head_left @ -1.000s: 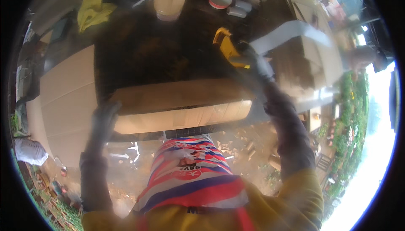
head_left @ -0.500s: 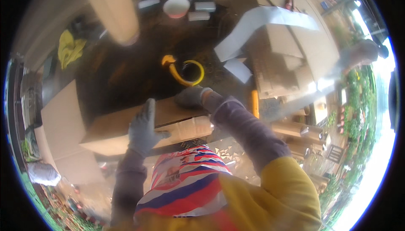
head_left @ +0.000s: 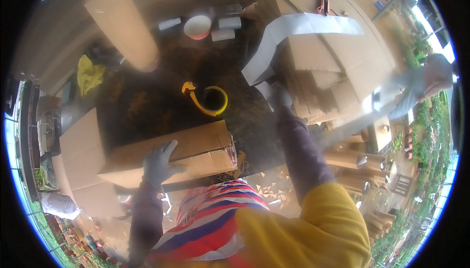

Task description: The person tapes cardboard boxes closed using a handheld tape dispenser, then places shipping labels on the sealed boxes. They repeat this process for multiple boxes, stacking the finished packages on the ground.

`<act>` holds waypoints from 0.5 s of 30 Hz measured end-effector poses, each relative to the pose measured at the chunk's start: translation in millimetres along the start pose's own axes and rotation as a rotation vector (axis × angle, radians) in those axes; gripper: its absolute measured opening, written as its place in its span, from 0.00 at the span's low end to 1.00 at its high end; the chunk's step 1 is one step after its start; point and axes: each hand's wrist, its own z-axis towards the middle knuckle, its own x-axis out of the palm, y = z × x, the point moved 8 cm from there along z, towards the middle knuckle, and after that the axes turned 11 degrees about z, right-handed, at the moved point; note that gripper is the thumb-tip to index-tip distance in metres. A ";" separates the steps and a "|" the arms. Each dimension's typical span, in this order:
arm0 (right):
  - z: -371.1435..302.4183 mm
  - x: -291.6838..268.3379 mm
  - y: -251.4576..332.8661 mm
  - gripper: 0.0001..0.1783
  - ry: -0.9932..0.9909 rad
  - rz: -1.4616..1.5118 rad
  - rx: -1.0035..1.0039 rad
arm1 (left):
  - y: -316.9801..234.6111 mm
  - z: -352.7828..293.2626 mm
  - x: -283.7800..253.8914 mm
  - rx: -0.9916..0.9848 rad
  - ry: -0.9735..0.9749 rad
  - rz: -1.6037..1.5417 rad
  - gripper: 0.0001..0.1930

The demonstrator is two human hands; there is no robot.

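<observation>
A long closed cardboard box (head_left: 196, 146) lies along the table's near edge. My left hand (head_left: 159, 165), in a grey glove, rests on its near side with fingers and thumb spread. My right hand (head_left: 279, 97), also gloved, reaches to a white piece of paper (head_left: 264, 93) beside the cardboard stack; its fingers are blurred, so whether it grips the paper is unclear. Above that, a long white paper strip (head_left: 298, 24) drapes over the stack. A yellow, ring-shaped tape dispenser (head_left: 224, 102) lies on the dark table between the box and the cups.
Flat cardboard (head_left: 338, 47) is stacked at the right, a red-handled tool (head_left: 323, 3) on top. Toward the back are a white tub (head_left: 198, 26), white rolls (head_left: 229, 22) and a tall cardboard tube (head_left: 122, 25). A yellow cloth (head_left: 90, 74) and an opened carton (head_left: 81, 145) are at left.
My right hand has left the box's right end and moved up and right to the white paper. My left hand stays on the box. The view has shifted slightly.
</observation>
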 end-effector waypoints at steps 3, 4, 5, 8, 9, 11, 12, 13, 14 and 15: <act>-62.0 -68.3 40.9 0.13 -0.149 0.330 -0.197 | -10.6 8.2 -17.9 -0.011 -0.046 -0.312 0.42; -90.0 -102.8 58.1 0.12 -0.246 0.547 -0.353 | -13.2 14.0 -21.3 -0.085 -0.037 -0.476 0.40; -129.4 -142.7 80.7 0.11 -0.431 0.834 -0.633 | -21.7 19.6 -28.8 -0.089 -0.078 -0.776 0.38; -181.8 -190.5 135.5 0.13 -0.319 1.140 -0.690 | -60.9 39.0 -18.9 -0.256 0.058 -1.594 0.26; -198.7 -205.9 157.6 0.15 -0.342 1.115 -0.789 | -82.8 44.3 -16.5 -0.234 0.225 -1.786 0.20; -218.3 -215.9 189.7 0.12 -0.277 1.151 -0.764 | -88.0 47.2 -23.3 -0.325 0.127 -1.662 0.14; -222.5 -215.5 190.1 0.11 -0.249 1.468 -0.639 | -91.1 48.0 -31.8 -0.294 0.060 -1.654 0.11; -222.5 -202.8 188.9 0.10 -0.191 1.785 -0.405 | -88.1 46.1 -34.9 -0.368 0.011 -1.625 0.09; -226.6 -190.1 190.0 0.08 -0.150 2.063 -0.234 | -86.9 43.8 -42.3 -0.372 -0.066 -1.652 0.07; -233.4 -182.5 191.1 0.05 -0.191 1.991 -0.114 | -83.7 40.5 -51.8 -0.354 -0.162 -1.697 0.05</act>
